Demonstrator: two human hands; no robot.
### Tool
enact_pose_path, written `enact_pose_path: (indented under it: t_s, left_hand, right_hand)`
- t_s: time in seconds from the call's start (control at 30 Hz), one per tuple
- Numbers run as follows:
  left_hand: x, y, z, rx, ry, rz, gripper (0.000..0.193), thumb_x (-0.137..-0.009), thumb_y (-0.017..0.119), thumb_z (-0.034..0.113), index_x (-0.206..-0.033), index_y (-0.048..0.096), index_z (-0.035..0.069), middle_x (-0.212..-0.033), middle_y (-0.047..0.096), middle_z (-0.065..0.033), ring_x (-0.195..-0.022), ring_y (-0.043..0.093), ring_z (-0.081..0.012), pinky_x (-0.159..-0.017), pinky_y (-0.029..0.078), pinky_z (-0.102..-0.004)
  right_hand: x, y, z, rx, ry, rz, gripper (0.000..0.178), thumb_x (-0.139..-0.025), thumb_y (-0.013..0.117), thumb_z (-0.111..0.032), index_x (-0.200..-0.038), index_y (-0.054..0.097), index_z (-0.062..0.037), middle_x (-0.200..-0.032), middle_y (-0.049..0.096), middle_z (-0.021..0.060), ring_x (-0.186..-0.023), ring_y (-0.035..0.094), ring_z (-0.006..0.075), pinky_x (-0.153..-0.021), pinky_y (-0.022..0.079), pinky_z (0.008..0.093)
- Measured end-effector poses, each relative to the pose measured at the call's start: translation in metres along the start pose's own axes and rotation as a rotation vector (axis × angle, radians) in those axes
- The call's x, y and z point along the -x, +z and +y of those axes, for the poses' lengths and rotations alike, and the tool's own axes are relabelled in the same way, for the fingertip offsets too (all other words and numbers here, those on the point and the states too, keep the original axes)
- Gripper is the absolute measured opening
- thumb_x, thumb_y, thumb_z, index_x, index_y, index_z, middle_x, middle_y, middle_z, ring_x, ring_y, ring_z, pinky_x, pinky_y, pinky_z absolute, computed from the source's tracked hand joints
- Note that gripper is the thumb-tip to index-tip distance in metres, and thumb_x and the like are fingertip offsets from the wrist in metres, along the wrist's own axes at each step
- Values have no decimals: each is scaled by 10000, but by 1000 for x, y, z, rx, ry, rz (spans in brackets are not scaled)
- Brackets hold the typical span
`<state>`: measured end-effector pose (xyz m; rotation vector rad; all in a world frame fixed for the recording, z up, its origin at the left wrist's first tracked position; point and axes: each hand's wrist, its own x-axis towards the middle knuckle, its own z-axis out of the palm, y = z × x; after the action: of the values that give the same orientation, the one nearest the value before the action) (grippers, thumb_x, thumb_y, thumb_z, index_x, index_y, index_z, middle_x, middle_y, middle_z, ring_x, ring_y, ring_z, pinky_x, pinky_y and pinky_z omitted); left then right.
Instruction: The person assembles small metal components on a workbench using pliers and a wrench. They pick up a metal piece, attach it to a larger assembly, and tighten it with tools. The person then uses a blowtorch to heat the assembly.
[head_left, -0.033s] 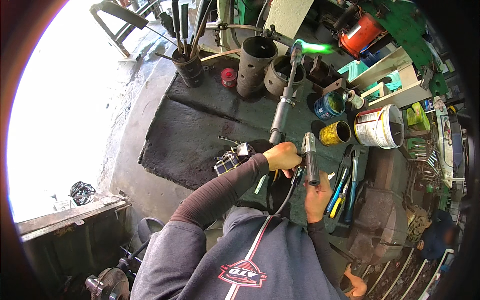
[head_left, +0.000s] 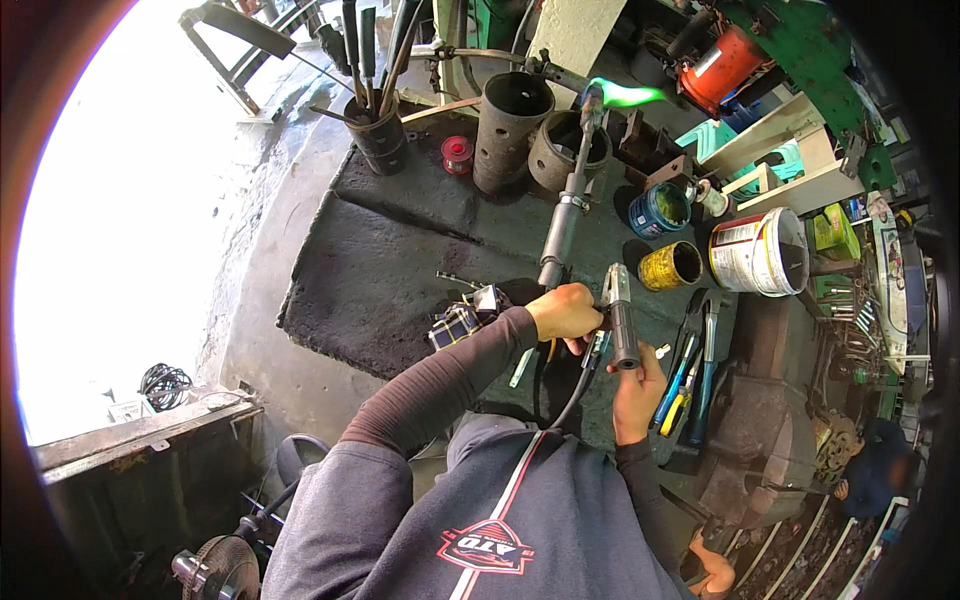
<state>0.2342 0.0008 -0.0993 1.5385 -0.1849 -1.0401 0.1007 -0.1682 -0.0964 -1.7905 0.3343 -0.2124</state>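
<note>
Over the dark bench mat (head_left: 385,260), my right hand (head_left: 637,402) is closed near the lower end of a welding electrode holder (head_left: 622,325) with metal jaws and a ribbed black handle. My left hand (head_left: 563,315) is beside the holder, its fingers curled and closed; what they pinch is hidden. A black cable (head_left: 573,400) runs up from my body toward the space between my hands. Beyond my left hand a gas torch (head_left: 562,235) leans on a short metal pipe (head_left: 568,155), its tip burning with a green flame (head_left: 632,95). A checkered cloth-like bundle (head_left: 456,326) lies left of my left hand.
Pliers and blue-handled tools (head_left: 698,365) lie right of my right hand. A yellow can (head_left: 670,267), a blue tub (head_left: 659,211) and a white bucket (head_left: 758,253) stand behind them. Farther back are a taller pipe (head_left: 512,130) and a tool-filled pot (head_left: 379,140). Another person (head_left: 880,465) is at far right.
The fingers of my right hand have shifted slightly at the handle's lower end. The flame has changed shape a little. My left hand looks unmoved.
</note>
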Motion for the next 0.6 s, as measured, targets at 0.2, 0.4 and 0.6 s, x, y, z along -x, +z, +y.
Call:
enact_pose_path:
  t_s: [0.2, 0.4, 0.6]
  left_hand:
    - [-8, 0, -9, 35, 12, -21, 342, -969, 623, 191, -863, 680, -129, -810, 703, -172, -684, 726, -252, -620, 617, -361]
    - [2, -6, 11, -119, 24, -6, 240, -892, 551, 79, -859, 705, -103, -765, 722, -148, -696, 707, -196, -612, 540, -318]
    - [-3, -4, 3, -78, 12, 6, 247, -894, 548, 82, -908, 700, -112, -806, 733, -152, -707, 713, -205, -630, 551, -331]
  right_hand:
    - [-19, 9, 42, -846, 710, -141, 309, -1057, 480, -198, -1190, 633, 35, -1082, 697, 149, -890, 709, 293, -785, 608, 412]
    - [-27, 32, 31, -986, 775, -250, 360, -1057, 527, -360, -1059, 589, -6, -973, 633, 131, -931, 663, 297, -890, 590, 436]
    - [-28, 33, 35, -1025, 761, -256, 351, -1050, 550, -346, -1026, 613, -2, -962, 647, 134, -928, 669, 302, -910, 590, 455]
